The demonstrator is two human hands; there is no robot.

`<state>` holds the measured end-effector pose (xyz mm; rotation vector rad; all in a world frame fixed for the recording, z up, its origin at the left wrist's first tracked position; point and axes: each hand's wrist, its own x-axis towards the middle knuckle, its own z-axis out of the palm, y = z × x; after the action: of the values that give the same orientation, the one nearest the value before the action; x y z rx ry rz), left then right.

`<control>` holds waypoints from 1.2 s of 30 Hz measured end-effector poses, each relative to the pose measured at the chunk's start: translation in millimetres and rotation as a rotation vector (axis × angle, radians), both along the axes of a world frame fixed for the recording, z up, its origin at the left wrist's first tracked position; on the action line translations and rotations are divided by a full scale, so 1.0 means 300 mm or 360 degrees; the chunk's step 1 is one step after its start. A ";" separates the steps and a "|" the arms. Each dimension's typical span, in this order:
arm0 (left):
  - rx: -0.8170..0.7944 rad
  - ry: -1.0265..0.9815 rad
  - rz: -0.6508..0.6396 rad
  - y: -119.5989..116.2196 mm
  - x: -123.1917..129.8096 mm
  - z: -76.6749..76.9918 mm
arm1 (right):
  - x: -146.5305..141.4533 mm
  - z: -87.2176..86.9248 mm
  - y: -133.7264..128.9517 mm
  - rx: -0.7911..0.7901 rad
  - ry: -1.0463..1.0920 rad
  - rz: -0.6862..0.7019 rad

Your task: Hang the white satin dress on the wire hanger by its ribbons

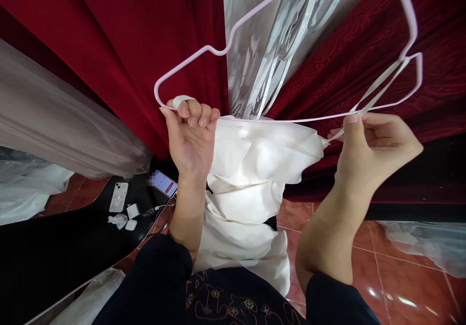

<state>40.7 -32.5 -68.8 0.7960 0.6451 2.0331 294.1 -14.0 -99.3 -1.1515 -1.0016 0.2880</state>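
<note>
A pale pink hanger (291, 120) is held up in front of me, its lower bar running across between my hands. My left hand (192, 130) curls its fingers over the bar near the left corner, and a white strap loop (183, 100) lies over those fingers. With thumb and fingers closed, my right hand (371, 140) pinches the bar and a thin white strap (378, 89), which loops up over the hanger's right shoulder. Below the bar hangs a white satin garment (255, 155), bunched in folds down to my lap.
Red curtains (145, 33) and a pale lace drape (251, 33) hang ahead. On a black surface (91, 228) at left lie a lit phone (164, 183), a white phone (118, 197), a charger (133, 211) and small white items. White tulle (425, 242) rests on the tiled floor (393, 276).
</note>
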 end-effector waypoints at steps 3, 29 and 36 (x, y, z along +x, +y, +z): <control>-0.0009 0.0003 -0.0014 0.002 -0.001 -0.007 | 0.001 0.000 0.005 0.0155 0.0055 -0.0158; 0.0125 -0.0237 -0.0180 0.002 0.007 -0.007 | -0.023 0.188 0.015 0.0088 0.0379 0.0172; 0.0075 -0.0194 -0.0138 0.003 0.001 -0.006 | -0.017 0.133 0.038 0.0100 0.0117 0.0487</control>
<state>41.0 -31.5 -70.7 0.7092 0.4874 2.0066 289.0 -2.7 -59.3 -0.9228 -1.1135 0.5349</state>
